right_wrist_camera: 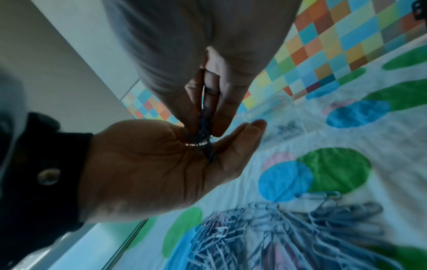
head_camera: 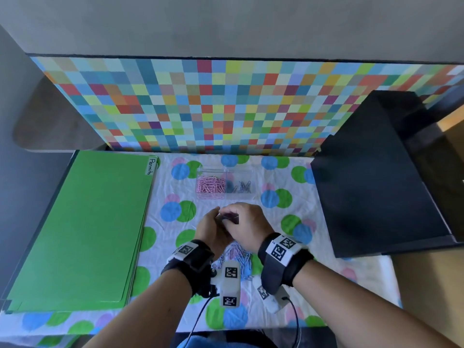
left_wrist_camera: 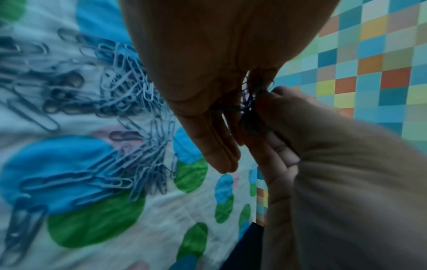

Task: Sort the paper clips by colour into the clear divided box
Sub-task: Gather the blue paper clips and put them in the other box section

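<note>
The clear divided box (head_camera: 227,172) stands at the back of the spotted cloth. Its left compartment holds pink clips (head_camera: 210,187), its right one dark blue clips (head_camera: 241,187). In front of it my hands meet above the cloth. My left hand (head_camera: 209,229) (right_wrist_camera: 161,164) lies palm up with straight fingers and carries a small bunch of dark blue paper clips (right_wrist_camera: 204,140) (left_wrist_camera: 248,102). My right hand (head_camera: 247,222) (right_wrist_camera: 208,118) pinches that bunch from above. A pile of light blue clips (head_camera: 238,254) (left_wrist_camera: 129,109) (right_wrist_camera: 265,228) lies under my wrists.
A stack of green folders (head_camera: 82,229) labelled "Permits" fills the left of the table. A large black box (head_camera: 376,184) stands at the right. A chequered coloured panel (head_camera: 226,104) walls off the back. The table's front edge is just below my forearms.
</note>
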Tool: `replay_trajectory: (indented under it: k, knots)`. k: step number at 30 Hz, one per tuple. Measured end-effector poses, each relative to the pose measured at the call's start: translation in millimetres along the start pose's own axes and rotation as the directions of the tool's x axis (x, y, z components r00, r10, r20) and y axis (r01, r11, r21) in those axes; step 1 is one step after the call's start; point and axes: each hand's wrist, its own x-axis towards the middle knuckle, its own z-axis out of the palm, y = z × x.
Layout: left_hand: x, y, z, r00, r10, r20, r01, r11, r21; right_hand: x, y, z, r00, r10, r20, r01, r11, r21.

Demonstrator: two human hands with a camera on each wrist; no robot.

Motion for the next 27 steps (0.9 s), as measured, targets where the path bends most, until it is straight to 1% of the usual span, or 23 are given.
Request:
replay_trajectory:
  k: [2, 4, 5, 7, 9, 11, 15, 17, 19, 22, 24, 26, 27]
  knots:
    - [4, 2, 10, 0.999, 0.021, -0.032, -0.020, 1.000, 0.019, -1, 0, -10, 0.997, -0.068, -0.049, 0.067, 0.997, -0.023]
    - [10, 8, 21, 0.995, 0.022, -0.093, -0.019, 0.999, 0.035, -4, 4, -24, 0.980, -0.140, -0.145, 0.136, 0.990, -0.034]
    - [14, 12, 26, 0.993, 0.027, -0.118, -0.021, 0.999, 0.050, -7, 8, -32, 0.970, -0.147, -0.195, 0.143, 0.989, -0.036]
    - [20, 23, 40, 0.990, 0.055, -0.133, -0.045, 0.996, 0.080, -12, 21, -46, 0.956, -0.099, -0.276, 0.092, 0.995, -0.037]
    - [27, 34, 53, 0.987, 0.092, -0.128, -0.078, 0.990, 0.114, -20, 36, -55, 0.952, -0.018, -0.305, 0.011, 1.000, -0.025]
    - [36, 43, 62, 0.983, 0.118, -0.144, -0.094, 0.983, 0.158, -29, 50, -59, 0.957, 0.038, -0.289, -0.046, 0.999, -0.022]
    - [54, 51, 69, 0.968, 0.149, -0.203, -0.102, 0.969, 0.225, -43, 73, -55, 0.964, 0.092, -0.249, -0.099, 0.995, -0.015]
    - [60, 53, 70, 0.961, 0.152, -0.230, -0.095, 0.966, 0.240, -47, 78, -52, 0.966, 0.125, -0.225, -0.131, 0.991, -0.012]
    - [64, 53, 69, 0.963, 0.137, -0.230, -0.075, 0.964, 0.257, -49, 80, -50, 0.970, 0.132, -0.203, -0.144, 0.989, -0.043]
    - [64, 53, 68, 0.968, 0.126, -0.215, -0.070, 0.965, 0.251, -48, 78, -46, 0.981, 0.129, -0.144, -0.147, 0.981, -0.129]
    - [60, 53, 67, 0.967, 0.161, -0.197, -0.097, 0.948, 0.303, -44, 76, -41, 0.984, 0.166, -0.068, -0.176, 0.966, -0.190]
    - [50, 54, 62, 0.968, 0.219, -0.125, -0.154, 0.906, 0.395, -41, 75, -36, 0.973, 0.230, 0.021, -0.217, 0.944, -0.249]
    - [44, 55, 58, 0.965, 0.252, -0.072, -0.192, 0.868, 0.458, -40, 75, -33, 0.964, 0.259, 0.064, -0.233, 0.933, -0.273]
